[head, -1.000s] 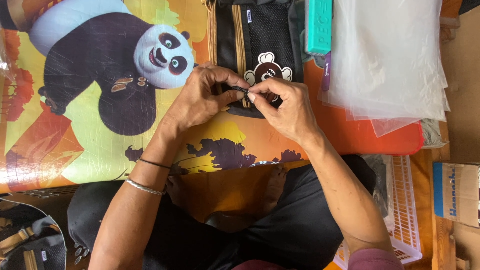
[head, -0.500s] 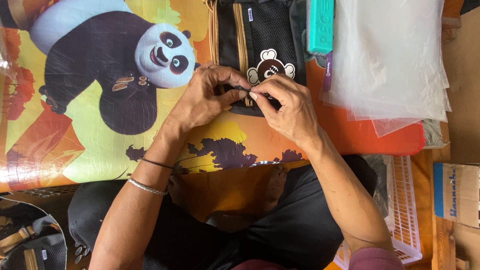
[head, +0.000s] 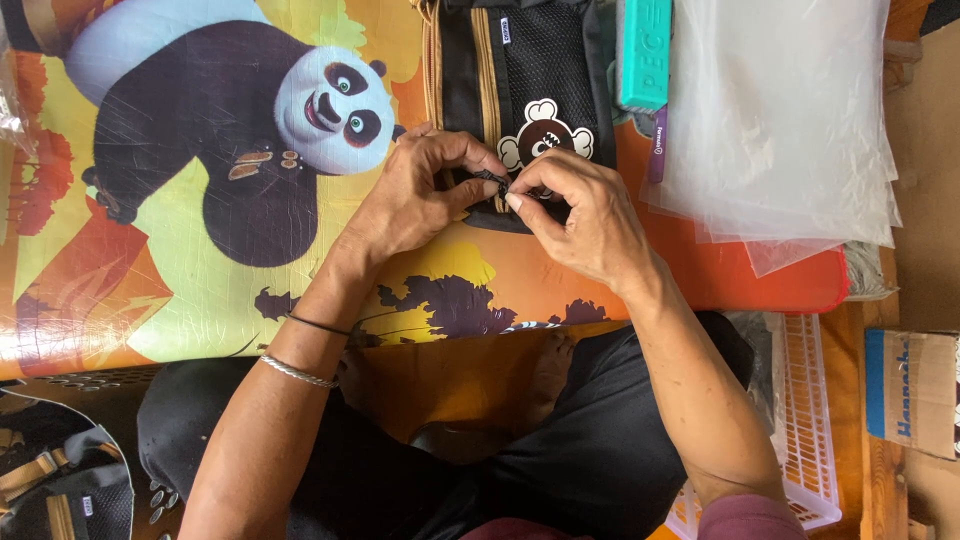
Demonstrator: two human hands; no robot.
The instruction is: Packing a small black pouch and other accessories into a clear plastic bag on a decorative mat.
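Observation:
A black bag point(head: 520, 70) with tan stripes, a mesh panel and a brown cartoon face patch lies on a low table covered by a colourful panda-print sheet point(head: 200, 250). My left hand point(head: 415, 195) and my right hand point(head: 580, 215) meet at the bag's near edge. Both pinch a small dark piece point(head: 493, 180), which looks like a zipper pull, between thumb and fingertips. My left wrist carries a silver bangle and a thin black band.
A teal rectangular case point(head: 643, 50) and a purple pen point(head: 657, 145) lie right of the bag. A stack of clear plastic sleeves point(head: 790, 120) covers the table's right end. A white basket point(head: 800, 420), a cardboard box point(head: 915, 390) and another black bag point(head: 60, 490) sit lower down.
Both hands stay at the bag's edge; the fingertips have only shifted slightly around the small dark piece.

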